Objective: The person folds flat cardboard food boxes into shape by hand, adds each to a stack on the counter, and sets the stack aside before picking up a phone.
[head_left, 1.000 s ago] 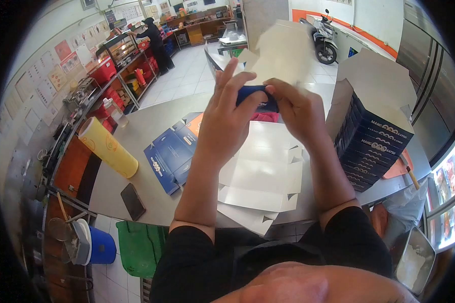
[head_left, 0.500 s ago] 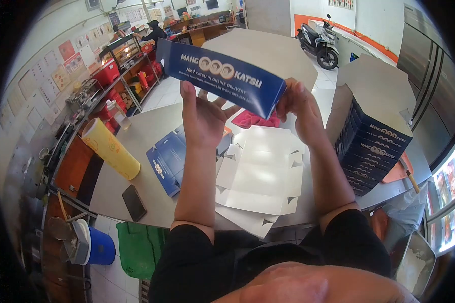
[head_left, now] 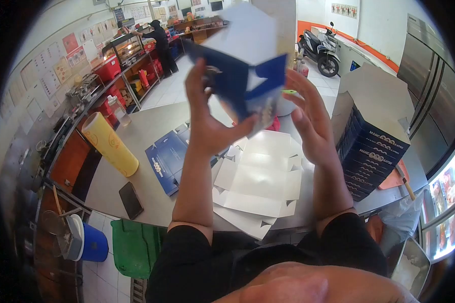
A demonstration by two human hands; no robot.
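A blue box with a pale inside is up in front of me, tilted and blurred by motion. My left hand grips its near left side, thumb beneath and fingers at the left edge. Close to its right edge is my right hand, fingers apart and curved, with nothing seen between them. Below, white unfolded box sheets lie stacked on the metal table. Blue flat sheets lie left of them. A tall stack of blue boxes stands at the right, its top flap raised.
A yellow roll, a bottle and a phone are on the table's left side. A knife lies on an orange board at the right. A person in dark clothes stands by a far display case.
The box has turned from its long printed side to an angled end. My right hand has come off it and opened, while my left hand has taken hold of it.
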